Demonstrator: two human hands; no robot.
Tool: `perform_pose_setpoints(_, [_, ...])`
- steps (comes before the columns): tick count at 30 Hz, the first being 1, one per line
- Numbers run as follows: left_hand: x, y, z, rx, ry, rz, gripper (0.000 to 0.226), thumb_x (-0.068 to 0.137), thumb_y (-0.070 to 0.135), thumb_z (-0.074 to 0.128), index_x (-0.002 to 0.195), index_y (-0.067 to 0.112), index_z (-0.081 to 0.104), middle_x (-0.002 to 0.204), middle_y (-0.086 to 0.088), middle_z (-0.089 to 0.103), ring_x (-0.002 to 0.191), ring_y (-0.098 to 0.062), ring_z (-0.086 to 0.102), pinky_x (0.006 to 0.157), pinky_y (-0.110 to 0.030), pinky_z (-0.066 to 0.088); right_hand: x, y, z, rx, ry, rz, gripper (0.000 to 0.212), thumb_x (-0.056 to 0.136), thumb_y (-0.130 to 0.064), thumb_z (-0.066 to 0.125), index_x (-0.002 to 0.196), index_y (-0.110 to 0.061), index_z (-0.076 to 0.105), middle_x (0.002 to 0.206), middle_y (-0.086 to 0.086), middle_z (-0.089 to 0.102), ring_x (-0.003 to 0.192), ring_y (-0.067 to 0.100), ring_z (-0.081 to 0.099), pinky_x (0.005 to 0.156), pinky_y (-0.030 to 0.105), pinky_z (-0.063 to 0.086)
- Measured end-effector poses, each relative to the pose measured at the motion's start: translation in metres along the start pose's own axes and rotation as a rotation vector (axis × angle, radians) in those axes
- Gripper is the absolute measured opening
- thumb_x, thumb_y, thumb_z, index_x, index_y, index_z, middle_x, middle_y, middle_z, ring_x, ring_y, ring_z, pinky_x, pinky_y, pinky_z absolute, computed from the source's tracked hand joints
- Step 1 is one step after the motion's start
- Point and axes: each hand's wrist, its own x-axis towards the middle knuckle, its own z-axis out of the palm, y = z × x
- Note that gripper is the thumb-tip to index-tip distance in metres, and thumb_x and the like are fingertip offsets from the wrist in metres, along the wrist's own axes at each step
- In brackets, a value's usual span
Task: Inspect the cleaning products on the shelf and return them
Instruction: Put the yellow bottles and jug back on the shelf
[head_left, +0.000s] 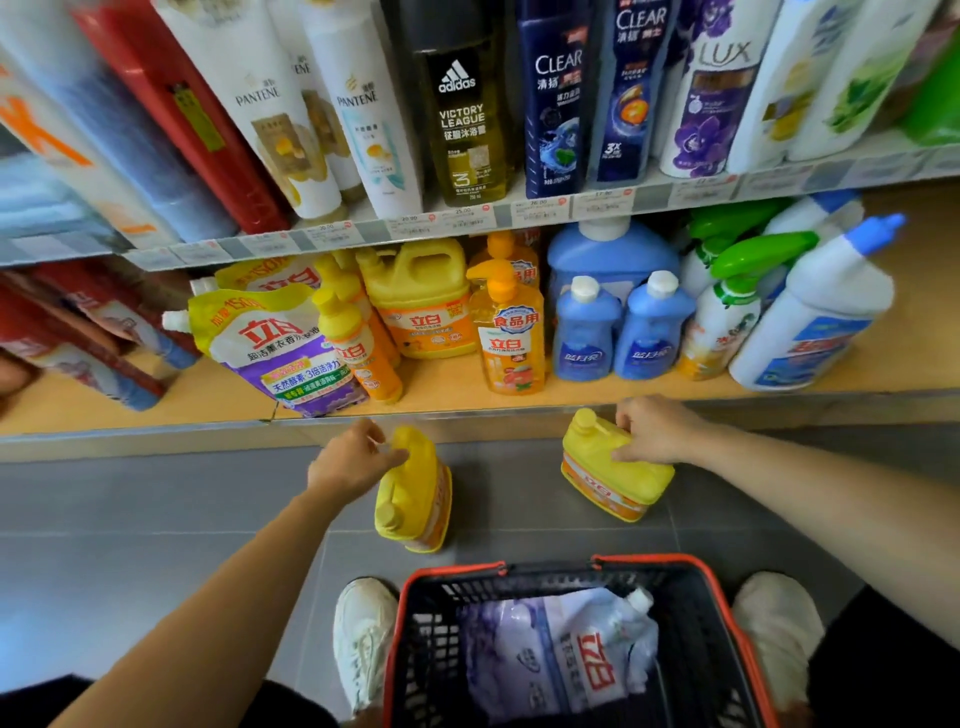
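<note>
My left hand (349, 460) grips the handle of a yellow detergent jug (415, 493) that hangs tilted below the shelf edge. A second yellow jug (610, 475) with an orange label is gripped from above by my right hand (657, 428), also just in front of the low wooden shelf (457, 384). On that shelf stand a matching yellow jug (423, 296), yellow pump bottles (511, 332), a purple and white refill pouch (280, 348), blue bottles (584, 332) and white spray bottles (815, 317).
A black basket with a red rim (717, 577) sits on the grey floor between my white shoes, holding a white and purple refill pouch (566, 649). The upper shelf (467, 218) carries shampoo and shower gel bottles. Red boxes (78, 332) lean at the left.
</note>
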Motion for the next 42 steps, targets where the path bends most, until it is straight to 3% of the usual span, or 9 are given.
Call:
perform_pose_setpoints(4, [-0.001, 0.002, 0.019, -0.158, -0.090, -0.044, 0.050, 0.089, 0.039, 0.075, 0.125, 0.008, 0.060, 0.119, -0.013, 0.064, 0.110, -0.032, 0.061, 0.092, -0.042, 0.051, -0.002, 0.005, 0.014, -0.005, -0.114, 0.067, 0.038, 0.079, -0.045, 0.078, 0.092, -0.017, 0.056, 0.111, 0.007, 0.066, 0.102, 0.027, 0.064, 0.070, 0.028, 0.042])
perform_pose_setpoints(10, [-0.008, 0.016, 0.026, -0.270, -0.109, -0.042, 0.022, 0.092, 0.024, 0.072, 0.080, 0.006, 0.075, 0.090, -0.013, 0.073, 0.085, -0.024, 0.059, 0.086, -0.049, 0.051, -0.003, 0.009, 0.013, 0.239, -0.143, 0.082, 0.031, 0.085, -0.033, 0.077, 0.091, -0.005, 0.067, 0.098, 0.011, 0.070, 0.093, 0.026, 0.067, 0.075, 0.033, 0.051])
perform_pose_setpoints(19, [-0.024, 0.075, -0.061, -0.160, -0.131, 0.139, 0.033, 0.090, 0.031, 0.071, 0.080, -0.001, 0.071, 0.070, -0.003, 0.069, 0.072, -0.017, 0.060, 0.067, -0.033, 0.046, -0.003, -0.014, -0.024, 0.263, -0.037, -0.046, 0.038, 0.080, -0.041, 0.077, 0.063, -0.016, 0.054, 0.067, 0.002, 0.056, 0.066, 0.017, 0.055, 0.061, 0.031, 0.040])
perform_pose_setpoints(23, [-0.026, 0.099, -0.096, -0.142, -0.054, 0.207, 0.034, 0.090, 0.044, 0.072, 0.075, 0.014, 0.069, 0.070, 0.001, 0.070, 0.067, -0.013, 0.061, 0.056, -0.025, 0.043, -0.014, -0.024, -0.046, 0.255, 0.022, -0.085, 0.038, 0.078, -0.044, 0.077, 0.068, -0.014, 0.057, 0.070, 0.001, 0.058, 0.070, 0.018, 0.059, 0.061, 0.034, 0.043])
perform_pose_setpoints(26, [-0.021, 0.115, -0.112, -0.187, 0.004, 0.230, 0.031, 0.089, 0.045, 0.073, 0.070, 0.021, 0.066, 0.056, 0.011, 0.067, 0.057, -0.005, 0.060, 0.046, -0.015, 0.040, -0.022, -0.033, -0.061, 0.292, 0.073, -0.121, 0.047, 0.080, -0.042, 0.077, 0.057, -0.018, 0.044, 0.058, 0.000, 0.040, 0.059, 0.016, 0.043, 0.056, 0.034, 0.028])
perform_pose_setpoints(29, [-0.010, 0.120, -0.117, -0.185, 0.067, 0.218, 0.041, 0.087, 0.051, 0.072, 0.066, 0.017, 0.068, 0.053, 0.009, 0.065, 0.056, -0.008, 0.058, 0.051, -0.025, 0.041, -0.028, -0.038, -0.074, 0.311, 0.096, -0.169, 0.049, 0.083, -0.041, 0.076, 0.056, -0.019, 0.040, 0.056, 0.000, 0.038, 0.057, 0.015, 0.040, 0.055, 0.034, 0.025])
perform_pose_setpoints(35, [0.015, 0.127, -0.119, -0.207, 0.141, 0.206, 0.040, 0.086, 0.047, 0.075, 0.095, 0.008, 0.070, 0.095, -0.007, 0.071, 0.086, -0.024, 0.063, 0.065, -0.034, 0.047, -0.036, -0.043, -0.089, 0.335, 0.121, -0.210, 0.043, 0.085, -0.039, 0.075, 0.062, -0.015, 0.050, 0.060, 0.004, 0.046, 0.058, 0.015, 0.044, 0.055, 0.033, 0.028])
perform_pose_setpoints(38, [0.024, 0.135, -0.118, -0.042, 0.172, 0.226, 0.074, 0.073, 0.047, 0.087, 0.129, 0.009, 0.059, 0.120, -0.010, 0.065, 0.106, -0.029, 0.062, 0.079, -0.038, 0.051, -0.036, -0.044, -0.095, 0.312, 0.141, -0.223, 0.048, 0.086, -0.039, 0.074, 0.057, -0.016, 0.044, 0.058, 0.004, 0.044, 0.056, 0.015, 0.042, 0.053, 0.033, 0.027])
perform_pose_setpoints(42, [0.033, 0.142, -0.113, 0.244, 0.246, 0.351, 0.094, 0.062, 0.048, 0.093, 0.138, 0.011, 0.052, 0.130, -0.012, 0.063, 0.115, -0.031, 0.059, 0.081, -0.039, 0.053, -0.037, -0.045, -0.100, 0.286, 0.143, -0.241, 0.041, 0.088, -0.037, 0.073, 0.065, -0.010, 0.052, 0.064, 0.010, 0.046, 0.061, 0.018, 0.043, 0.056, 0.034, 0.027])
